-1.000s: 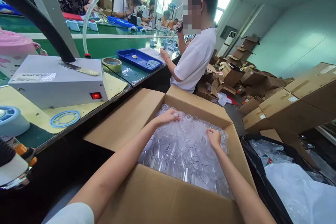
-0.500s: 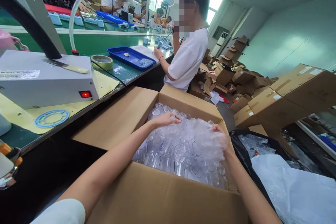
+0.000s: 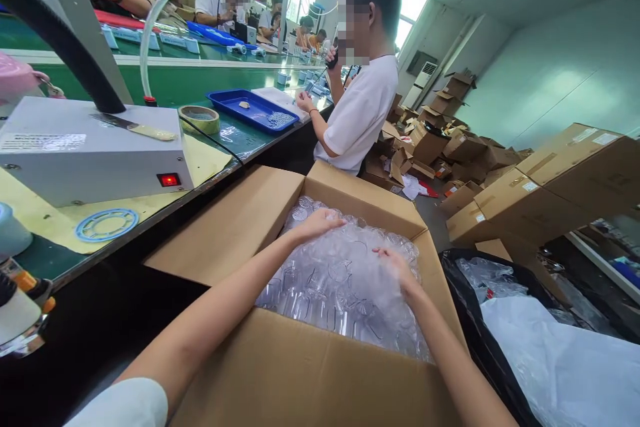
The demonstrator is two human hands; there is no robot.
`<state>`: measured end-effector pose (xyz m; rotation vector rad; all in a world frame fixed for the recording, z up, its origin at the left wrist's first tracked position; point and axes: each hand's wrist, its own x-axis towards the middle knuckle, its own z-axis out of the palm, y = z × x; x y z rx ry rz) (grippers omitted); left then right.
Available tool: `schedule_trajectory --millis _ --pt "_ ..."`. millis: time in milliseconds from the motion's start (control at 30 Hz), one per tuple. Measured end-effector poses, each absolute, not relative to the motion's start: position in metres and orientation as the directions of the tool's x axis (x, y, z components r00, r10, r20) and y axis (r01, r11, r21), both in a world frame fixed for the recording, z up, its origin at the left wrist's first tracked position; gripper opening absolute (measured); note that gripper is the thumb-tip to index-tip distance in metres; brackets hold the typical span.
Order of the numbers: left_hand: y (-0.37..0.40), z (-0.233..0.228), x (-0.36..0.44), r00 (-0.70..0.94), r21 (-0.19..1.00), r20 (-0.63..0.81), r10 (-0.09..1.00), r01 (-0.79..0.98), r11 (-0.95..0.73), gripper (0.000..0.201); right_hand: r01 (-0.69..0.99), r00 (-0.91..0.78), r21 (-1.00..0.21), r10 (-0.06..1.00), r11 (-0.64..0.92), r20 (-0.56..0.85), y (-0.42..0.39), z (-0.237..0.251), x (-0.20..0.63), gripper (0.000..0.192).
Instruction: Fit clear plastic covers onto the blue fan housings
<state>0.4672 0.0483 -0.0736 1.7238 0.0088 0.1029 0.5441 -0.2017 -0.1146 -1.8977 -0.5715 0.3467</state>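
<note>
An open cardboard box stands in front of me, filled with clear plastic cups. Thin clear plastic film covers part of the cups. At the back left of the box, my left hand is closed, its fingers pinching the film. My right hand is over the right part of the cups, palm partly hidden. Its fingers are closed on the film, which bunches below it.
Left of the box, a green workbench holds a grey machine, a tape roll, a light-blue ring and a blue tray. A co-worker stands beyond the box. At right are a black bag and stacked cartons.
My right hand has moved left from the box's right edge, drawing the film inward. My left hand stays almost in place. The co-worker's near hand has shifted slightly.
</note>
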Motion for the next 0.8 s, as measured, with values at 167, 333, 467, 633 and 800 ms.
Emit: schedule_trajectory --millis 167,333,467,633,800 --pt "0.047 -0.077 0.471 0.992 0.988 0.072 0.104 -0.057 -0.145 0.025 0.241 0.825 -0.899 0.565 -0.367 -0.009 -0.22 -0.11 0.537 0.035" --pt "0.062 -0.074 0.479 0.97 0.996 0.091 0.225 -0.085 -0.033 0.023 0.328 0.77 -0.883 0.637 -0.334 0.045 -0.226 -0.097 0.533 0.039" --pt "0.068 -0.064 0.475 0.993 0.996 0.063 0.1 -0.068 0.05 0.023 0.382 0.746 -0.888 0.652 -0.255 0.134 -0.23 -0.068 0.529 0.053" --pt "0.041 -0.061 0.459 0.964 0.996 -0.025 -0.266 0.048 0.08 0.026 0.468 0.674 -0.863 0.709 -0.191 0.208 -0.197 -0.033 0.512 0.041" --pt "0.017 -0.074 0.451 0.956 0.993 -0.066 -0.284 0.091 0.078 0.016 0.556 0.657 -0.815 0.688 -0.164 0.31 -0.13 -0.043 0.508 0.036"
